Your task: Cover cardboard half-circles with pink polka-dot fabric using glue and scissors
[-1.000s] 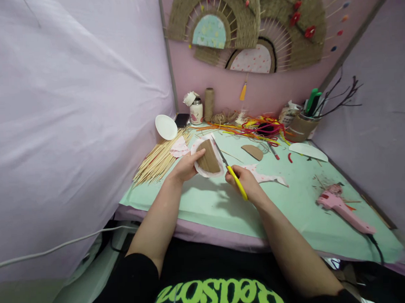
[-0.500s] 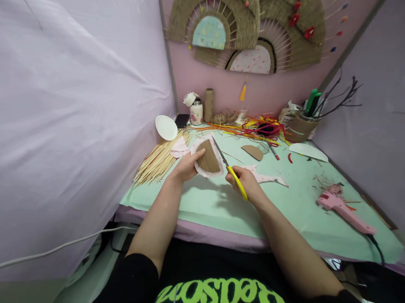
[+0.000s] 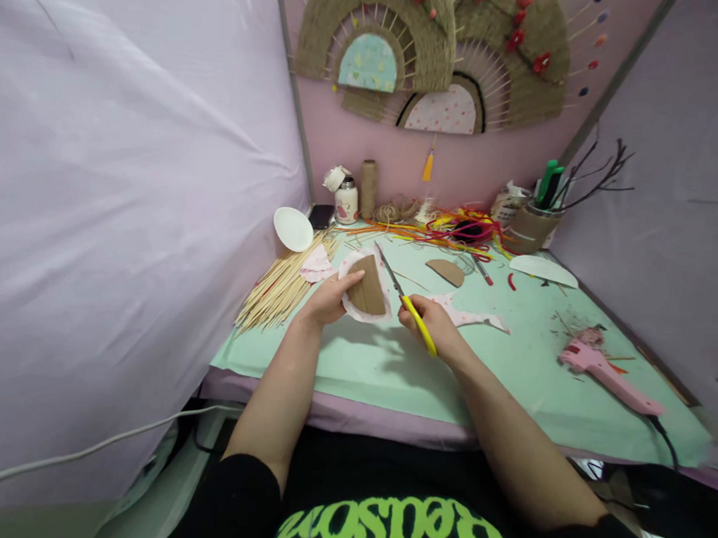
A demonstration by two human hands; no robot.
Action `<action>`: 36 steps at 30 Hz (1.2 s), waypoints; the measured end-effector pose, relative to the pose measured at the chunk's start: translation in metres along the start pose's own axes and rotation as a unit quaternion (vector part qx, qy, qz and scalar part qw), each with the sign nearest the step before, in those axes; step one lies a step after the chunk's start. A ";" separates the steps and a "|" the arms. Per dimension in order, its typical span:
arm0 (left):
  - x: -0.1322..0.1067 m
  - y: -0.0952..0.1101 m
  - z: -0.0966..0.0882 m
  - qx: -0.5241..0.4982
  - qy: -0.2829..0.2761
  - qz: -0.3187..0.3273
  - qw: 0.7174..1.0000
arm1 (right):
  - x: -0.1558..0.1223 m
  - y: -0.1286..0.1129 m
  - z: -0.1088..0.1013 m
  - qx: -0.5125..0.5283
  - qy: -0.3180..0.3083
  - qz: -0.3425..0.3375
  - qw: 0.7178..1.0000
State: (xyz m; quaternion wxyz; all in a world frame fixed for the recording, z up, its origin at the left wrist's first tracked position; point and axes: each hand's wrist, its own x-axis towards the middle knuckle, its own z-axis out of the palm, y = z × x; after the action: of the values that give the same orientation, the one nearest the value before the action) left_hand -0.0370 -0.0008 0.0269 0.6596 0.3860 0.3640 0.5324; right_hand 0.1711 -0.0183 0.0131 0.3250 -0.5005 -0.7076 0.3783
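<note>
My left hand [image 3: 332, 298] grips a half-round piece of brown cardboard [image 3: 367, 288], thumb on top. Behind the cardboard, a pale pink spotted cloth [image 3: 355, 311] shows as a margin all round. In my right hand [image 3: 429, 321] is a pair of yellow-handled scissors [image 3: 419, 324], blades pointing up and away from me. The blades look closed and stand just right of the cloth's straight edge, apart from it. Under and beyond my right hand lies a spotted cloth scrap [image 3: 473, 317] on the table.
Thin wooden sticks [image 3: 282, 293] and another cloth scrap [image 3: 318, 265] lie left. A cardboard half-round [image 3: 445, 272] and a white half-disc [image 3: 543, 270] lie right. The pink glue gun [image 3: 608, 376] rests near the right edge. Coloured cords [image 3: 441, 228] and a pen pot [image 3: 531, 226] stand behind.
The cloth-backed cardboard has turned slightly in my left hand and shifted a little left, widening the space to the scissor blades. My right hand keeps hold of the scissors.
</note>
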 end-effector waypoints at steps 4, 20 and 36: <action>0.000 -0.001 -0.001 0.012 -0.005 -0.003 1.000 | -0.001 0.000 -0.001 0.004 -0.003 -0.004 1.000; -0.001 -0.002 -0.002 0.025 -0.026 -0.008 0.999 | 0.000 0.003 0.000 0.010 0.049 -0.008 0.999; 0.004 0.005 0.001 -0.096 0.047 0.054 0.993 | 0.013 0.027 -0.003 -0.352 0.085 0.064 0.930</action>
State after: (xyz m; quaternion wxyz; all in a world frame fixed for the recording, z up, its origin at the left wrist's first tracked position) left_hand -0.0373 0.0032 0.0319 0.6461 0.3150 0.3204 0.6170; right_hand 0.1820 0.0005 -0.0079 0.1615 -0.6575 -0.7314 0.0809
